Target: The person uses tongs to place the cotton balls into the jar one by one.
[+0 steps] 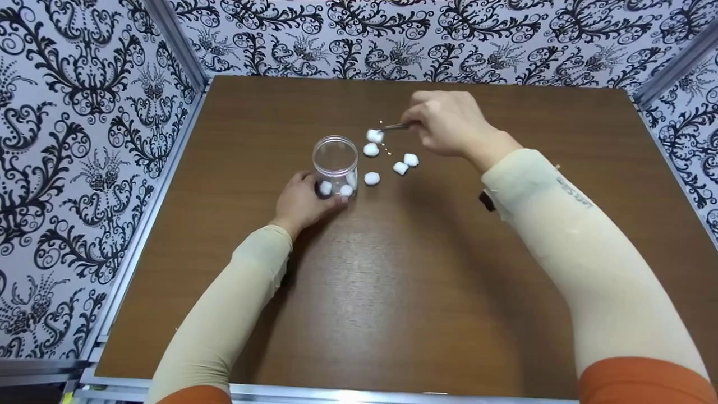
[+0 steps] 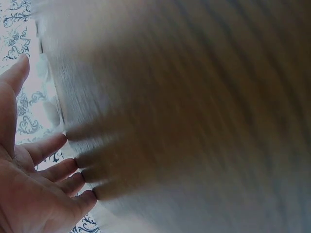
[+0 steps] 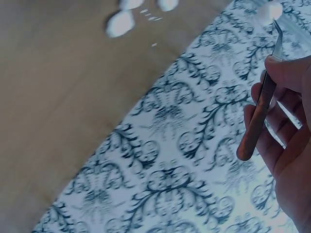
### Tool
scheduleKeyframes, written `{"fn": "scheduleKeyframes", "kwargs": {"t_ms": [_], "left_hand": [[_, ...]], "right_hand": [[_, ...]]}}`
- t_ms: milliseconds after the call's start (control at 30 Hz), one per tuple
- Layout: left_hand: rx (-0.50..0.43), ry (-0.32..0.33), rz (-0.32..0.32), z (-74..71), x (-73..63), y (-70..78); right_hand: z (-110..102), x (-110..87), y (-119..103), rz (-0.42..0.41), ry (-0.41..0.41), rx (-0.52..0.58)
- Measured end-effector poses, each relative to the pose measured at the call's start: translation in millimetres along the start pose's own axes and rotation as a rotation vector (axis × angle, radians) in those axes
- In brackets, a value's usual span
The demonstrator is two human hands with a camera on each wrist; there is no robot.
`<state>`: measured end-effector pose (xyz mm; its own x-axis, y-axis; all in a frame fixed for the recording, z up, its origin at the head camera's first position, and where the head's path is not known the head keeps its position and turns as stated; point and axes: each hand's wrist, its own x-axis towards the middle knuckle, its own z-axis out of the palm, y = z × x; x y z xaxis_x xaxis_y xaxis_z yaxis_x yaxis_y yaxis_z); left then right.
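Observation:
My left hand [image 1: 305, 203] holds a clear round jar [image 1: 335, 157] low on its side, the thumb at the front and the fingers at the left. The jar stands upright with its mouth uncovered, and a few white cotton balls lie at its bottom. In the left wrist view the jar [image 2: 48, 90] shows between thumb and forefinger. My right hand [image 1: 446, 122] pinches metal tweezers [image 3: 262, 104] with a bent tip. At that tip, right of the jar, is a white cotton ball [image 1: 374, 136], gripped as the right wrist view shows.
More cotton balls lie right of the jar: one [image 1: 371, 150] below the tweezers' tip, one [image 1: 372, 178] nearer me, and a pair [image 1: 405, 164] farther right. Tiny white bits [image 1: 387, 150] are scattered among them. Patterned walls [image 1: 392, 39] border the brown table [image 1: 359, 292] at the back and sides.

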<state>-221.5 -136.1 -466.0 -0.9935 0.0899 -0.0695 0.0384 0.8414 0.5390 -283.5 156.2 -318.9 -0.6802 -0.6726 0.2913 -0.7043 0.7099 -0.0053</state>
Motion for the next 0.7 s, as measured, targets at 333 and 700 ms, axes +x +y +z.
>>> {"fn": "scheduleKeyframes", "kwargs": {"t_ms": [333, 700], "left_hand": [[-0.004, 0.010, -0.002, 0.9, 0.3, 0.1], [-0.012, 0.026, -0.005, 1.1, 0.6, -0.5]], "right_hand": [[9.3, 27.9, -33.0, -0.086, 0.015, 0.015], [25.8, 33.1, -46.1, -0.090, -0.039, 0.034]]}}
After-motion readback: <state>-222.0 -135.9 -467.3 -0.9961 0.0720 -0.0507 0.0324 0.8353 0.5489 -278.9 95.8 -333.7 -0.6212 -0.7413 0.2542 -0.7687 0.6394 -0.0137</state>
